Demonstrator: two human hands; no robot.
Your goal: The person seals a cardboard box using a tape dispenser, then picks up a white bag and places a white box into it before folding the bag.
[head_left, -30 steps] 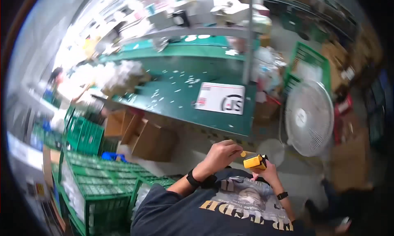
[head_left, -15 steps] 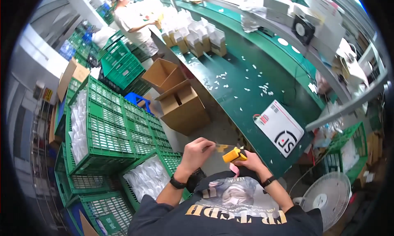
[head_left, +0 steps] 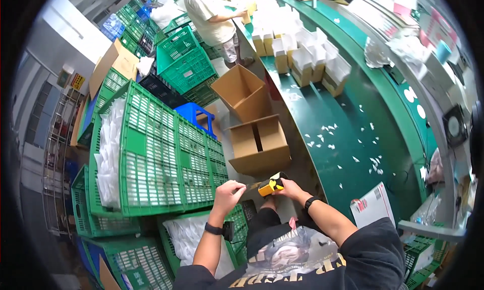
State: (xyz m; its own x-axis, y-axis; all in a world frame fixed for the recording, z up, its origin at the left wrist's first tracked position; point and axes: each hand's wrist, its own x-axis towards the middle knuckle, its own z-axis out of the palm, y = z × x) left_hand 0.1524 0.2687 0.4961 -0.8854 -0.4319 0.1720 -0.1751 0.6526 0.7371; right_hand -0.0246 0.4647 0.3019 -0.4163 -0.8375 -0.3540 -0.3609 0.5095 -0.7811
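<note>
My right hand (head_left: pixel 291 189) is closed round a yellow and black tape dispenser (head_left: pixel 268 187), held in front of my body. To its left, my left hand (head_left: pixel 230 195) is pinched at the fingertips, where a strip of tape (head_left: pixel 253 186) shows faintly between it and the dispenser. Just beyond both hands stands an open cardboard box (head_left: pixel 259 148) with its flaps up. A second open cardboard box (head_left: pixel 241 92) is behind that one.
Green crates (head_left: pixel 151 154) with white packets are stacked to my left. On the right runs a green workbench (head_left: pixel 348 164) bearing paper scraps, a white parcel mailer (head_left: pixel 372 207) and several small cartons (head_left: pixel 322 68). A blue stool (head_left: pixel 197 117) stands behind the crates; a co-worker (head_left: pixel 212 20) is at the far bench side.
My view has turned right to left so that boxes and bench sit further right. My hands, with the tape dispenser, are now closer to the open cardboard box.
</note>
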